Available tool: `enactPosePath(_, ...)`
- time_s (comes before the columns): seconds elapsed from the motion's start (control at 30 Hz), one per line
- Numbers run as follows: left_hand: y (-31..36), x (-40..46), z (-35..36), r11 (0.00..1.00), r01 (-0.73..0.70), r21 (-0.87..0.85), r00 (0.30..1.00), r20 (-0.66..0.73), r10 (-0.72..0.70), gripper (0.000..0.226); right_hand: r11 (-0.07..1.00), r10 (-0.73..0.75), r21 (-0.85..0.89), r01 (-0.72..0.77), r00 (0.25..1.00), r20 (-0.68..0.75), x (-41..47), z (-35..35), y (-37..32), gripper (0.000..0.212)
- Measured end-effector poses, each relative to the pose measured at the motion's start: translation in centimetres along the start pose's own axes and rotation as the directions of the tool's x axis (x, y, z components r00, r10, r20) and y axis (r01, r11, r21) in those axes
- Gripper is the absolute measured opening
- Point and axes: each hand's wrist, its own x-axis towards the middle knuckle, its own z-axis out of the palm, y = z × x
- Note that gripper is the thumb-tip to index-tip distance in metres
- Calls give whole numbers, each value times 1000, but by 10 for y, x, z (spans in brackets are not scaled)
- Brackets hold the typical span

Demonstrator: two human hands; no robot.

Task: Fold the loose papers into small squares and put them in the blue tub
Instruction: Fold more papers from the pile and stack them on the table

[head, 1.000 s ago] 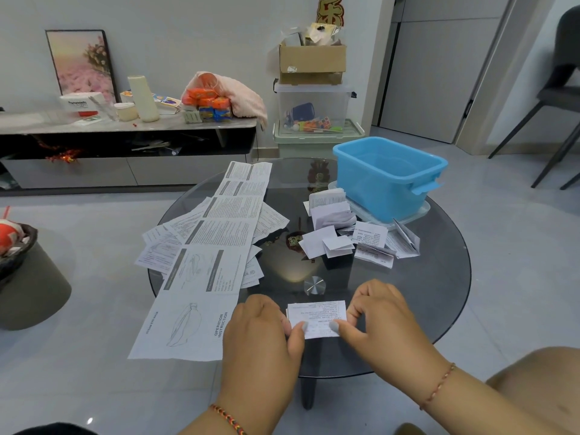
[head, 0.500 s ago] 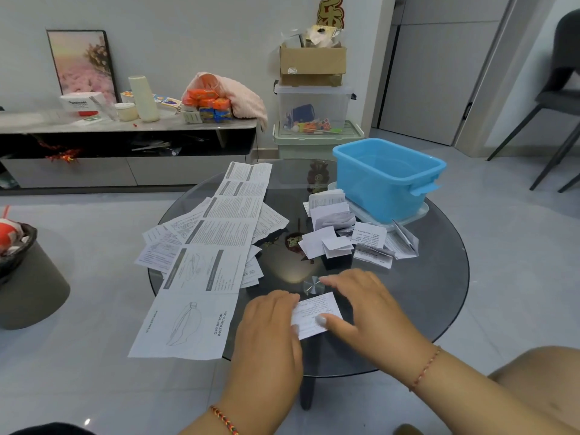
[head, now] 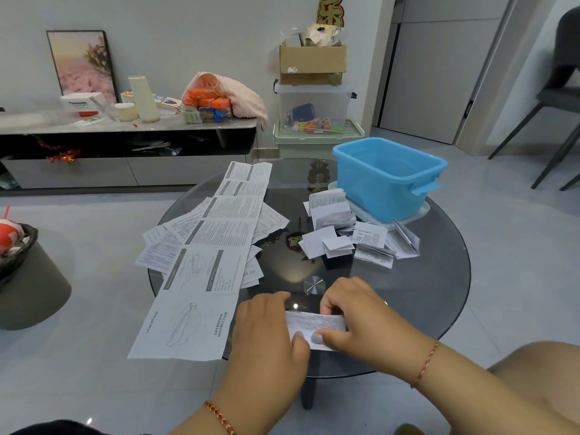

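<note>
- Round dark glass surface (head: 439, 296): carries all the papers and the tub; its near edge lies under both hands.
- Long white printed instruction sheet (head: 216, 255): creased into panels, running from the far side of the surface to the near left edge, which it overhangs; smaller loose printed papers (head: 160, 249) fan out beneath its left side.
- Blue rectangular plastic tub (head: 389, 180): far right of the surface, upright, standing on what appears to be a clear lid.
- Pile of small folded white paper squares (head: 332, 237): just in front of the tub, outside it.
- Left hand (head: 266, 337): fingers curled, thumb pressing the left end of the small white folded printed slip (head: 314, 328).
- Right hand (head: 361, 321): fingers curled over the slip's far edge, thumb on its near edge, pinching it.
- The slip: lies at the near edge of the surface between the two hands, well apart from the tub.
</note>
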Motion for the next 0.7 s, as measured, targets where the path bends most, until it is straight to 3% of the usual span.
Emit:
enactPosePath(0.1,1,-1,-6,982,76,-171,997,11,-76,51,997,-26,73,32,996,-85,-5,1,-3,29)
enactPosePath(0.2,3,1,-14,893,174,-414,984,43,-172,26,965,42,260,15,976,-212,-7,1,-5,29)
enactPosePath(0.3,6,5,-17,778,243,-580,969,105,-225,6,897,124,441,-19,969,-212,-7,-1,-6,26)
enactPosePath(0.43,11,4,-22,734,251,-631,965,107,-238,7,822,131,569,-21,979,-153,-8,-8,-13,20)
enactPosePath(0.6,14,3,-23,688,260,-678,964,144,-222,6,799,171,601,-10,962,-212,-6,-10,-18,23)
enactPosePath(0.7,17,1,-22,674,240,-698,968,116,-224,20,779,182,627,14,952,-247,-6,-6,-21,29)
